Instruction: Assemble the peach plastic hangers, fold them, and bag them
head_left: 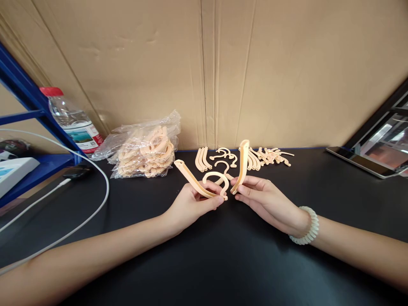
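My left hand [194, 203] is closed on a pale peach hanger hook [227, 182] and a curved hanger arm [191, 178], which meet at the fingertips. The arm slants up to the left, while the hook curls above the thumb. In my right hand [263, 193] a second curved hanger arm [244, 163] stands nearly upright, pinched near its lower end. A small gap separates that end from the pieces in my left hand. Just behind the hands, another hook [221, 163] lies on the black table [204, 259], partly hidden.
Loose hanger arms [201, 159], more arms [254, 161] and a pile of small hooks [274, 156] lie along the cardboard wall [178, 68]. A clear bag of hanger parts [145, 153] sits left, near a bottle [76, 123] and white cable [103, 199]. A tablet [360, 161] leans right.
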Available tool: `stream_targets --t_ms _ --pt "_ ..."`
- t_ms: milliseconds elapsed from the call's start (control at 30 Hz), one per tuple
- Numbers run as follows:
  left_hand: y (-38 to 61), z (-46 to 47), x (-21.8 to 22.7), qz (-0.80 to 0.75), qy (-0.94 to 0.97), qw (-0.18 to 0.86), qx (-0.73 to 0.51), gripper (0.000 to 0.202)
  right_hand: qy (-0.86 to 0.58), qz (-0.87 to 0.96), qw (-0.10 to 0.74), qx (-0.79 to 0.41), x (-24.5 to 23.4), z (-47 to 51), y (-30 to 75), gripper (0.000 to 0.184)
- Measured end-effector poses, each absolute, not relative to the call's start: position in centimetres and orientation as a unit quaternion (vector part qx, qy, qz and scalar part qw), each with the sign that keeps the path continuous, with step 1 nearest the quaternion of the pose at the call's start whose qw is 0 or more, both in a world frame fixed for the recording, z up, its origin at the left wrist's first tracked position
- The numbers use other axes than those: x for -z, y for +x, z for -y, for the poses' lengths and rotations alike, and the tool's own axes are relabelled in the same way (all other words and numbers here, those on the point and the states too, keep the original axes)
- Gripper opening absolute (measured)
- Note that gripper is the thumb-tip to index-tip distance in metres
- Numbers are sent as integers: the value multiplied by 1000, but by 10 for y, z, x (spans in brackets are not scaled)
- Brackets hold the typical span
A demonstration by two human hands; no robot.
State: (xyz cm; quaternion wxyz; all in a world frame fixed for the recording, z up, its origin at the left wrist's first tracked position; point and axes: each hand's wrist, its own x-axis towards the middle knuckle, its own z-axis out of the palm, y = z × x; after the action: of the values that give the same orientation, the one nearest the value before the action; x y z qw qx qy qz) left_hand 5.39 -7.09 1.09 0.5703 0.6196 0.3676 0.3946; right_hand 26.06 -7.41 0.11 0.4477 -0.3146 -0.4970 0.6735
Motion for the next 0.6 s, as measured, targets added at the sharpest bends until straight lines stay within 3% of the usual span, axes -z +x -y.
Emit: stream_targets --t_ms 600 --pt "54 71 -12 -338 622 588 -391 8 -306 564 441 -628 3 75 261 14"
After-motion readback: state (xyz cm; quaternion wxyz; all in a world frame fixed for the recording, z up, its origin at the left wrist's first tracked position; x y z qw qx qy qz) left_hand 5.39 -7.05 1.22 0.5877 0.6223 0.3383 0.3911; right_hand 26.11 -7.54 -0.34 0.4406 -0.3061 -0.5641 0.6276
